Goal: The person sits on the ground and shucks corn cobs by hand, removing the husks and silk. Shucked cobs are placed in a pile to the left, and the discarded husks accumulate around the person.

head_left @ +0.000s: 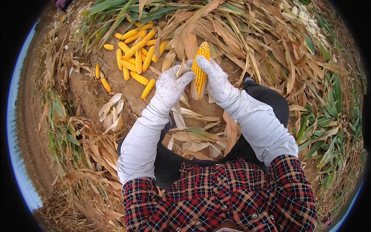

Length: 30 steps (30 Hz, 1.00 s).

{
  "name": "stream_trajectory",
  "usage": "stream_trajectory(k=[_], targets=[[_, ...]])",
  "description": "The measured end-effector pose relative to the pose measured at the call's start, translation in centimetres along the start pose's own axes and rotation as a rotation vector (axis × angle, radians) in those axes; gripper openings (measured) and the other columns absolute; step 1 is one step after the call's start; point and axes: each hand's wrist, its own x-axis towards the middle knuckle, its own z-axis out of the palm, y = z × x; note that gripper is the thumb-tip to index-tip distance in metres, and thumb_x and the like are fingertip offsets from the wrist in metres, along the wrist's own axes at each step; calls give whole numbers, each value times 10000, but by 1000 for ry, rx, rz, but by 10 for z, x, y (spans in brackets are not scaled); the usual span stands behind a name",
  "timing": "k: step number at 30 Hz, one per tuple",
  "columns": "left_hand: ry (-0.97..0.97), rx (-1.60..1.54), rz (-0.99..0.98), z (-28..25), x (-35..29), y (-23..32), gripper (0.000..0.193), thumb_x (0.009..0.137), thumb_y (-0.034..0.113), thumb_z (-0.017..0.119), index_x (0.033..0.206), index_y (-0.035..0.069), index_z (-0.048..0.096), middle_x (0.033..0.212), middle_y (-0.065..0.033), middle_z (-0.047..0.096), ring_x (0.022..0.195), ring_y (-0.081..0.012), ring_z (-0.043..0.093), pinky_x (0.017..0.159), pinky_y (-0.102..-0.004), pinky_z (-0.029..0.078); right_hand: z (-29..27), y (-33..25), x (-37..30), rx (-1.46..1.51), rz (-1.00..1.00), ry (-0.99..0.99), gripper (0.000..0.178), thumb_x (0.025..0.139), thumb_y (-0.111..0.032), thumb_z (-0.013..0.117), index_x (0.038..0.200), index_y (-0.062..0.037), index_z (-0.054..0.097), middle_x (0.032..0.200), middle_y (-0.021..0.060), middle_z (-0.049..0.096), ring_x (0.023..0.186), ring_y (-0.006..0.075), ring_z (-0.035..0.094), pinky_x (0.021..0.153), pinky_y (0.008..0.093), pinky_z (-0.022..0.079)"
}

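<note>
Taking the middle of the view as the clock's center, the left forearm slants in from between 7 and 8 o'clock, bringing the left hand (171,86) to 11 o'clock, wrist slightly bent. The right forearm enters from 4 o'clock and angles inward, with the right hand (217,79) at 1 o'clock, facing the other. Between them, just past 12 o'clock, the yellow cob (200,79) stands nearly upright, broad end toward 12, narrow tip toward 6.

Both gloves are white knit, the left flecked with brown fibers; smooth whitish oversleeves (141,137) wrinkle above a plaid shirt (228,189). The cob tapers, its glossy kernels in tight rows. Papery tan husks (191,137) curl at the center. More yellow cobs (135,58) lie heaped on brown soil at 11 o'clock.

The right thumb clamps the cob's front, its fingers mostly hidden behind. The left fingers curl close to the cob beside a narrow dry strip (180,69); whether they grip either, I cannot tell.
</note>
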Motion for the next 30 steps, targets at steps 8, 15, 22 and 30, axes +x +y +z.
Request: stream_trajectory(k=[8,15,22,30], targets=[[-24,35,-38,-5,0,8,288,926,215,782,1117,1,784,906,-59,780,821,-123,708,796,-308,570,-7,-3,-2,-120,-28,-44,529,1089,-344,625,1474,11,552,1323,127,692,1196,209,680,1072,351,527],[57,67,23,0,-2,9,298,944,244,740,1109,-3,772,889,-79,768,840,-161,715,816,-319,564,4,-11,-9,-100,-14,-74,589,1034,-426,664,1416,13,575,1296,117,669,1193,189,625,1070,343,484],[-36,-112,4,-10,-5,26,290,965,232,728,1112,-15,763,926,-72,756,859,-135,684,817,-296,548,-10,-4,-2,-116,-34,-158,563,1064,-352,621,1478,21,536,1367,137,669,1247,218,655,1116,363,491],[-52,-174,14,-8,-4,10,251,960,188,748,1116,-9,759,928,-57,757,838,-126,681,794,-301,558,3,-10,-11,-115,-87,-210,595,1005,-313,733,1446,36,540,1330,123,684,1244,207,646,1118,351,483]])
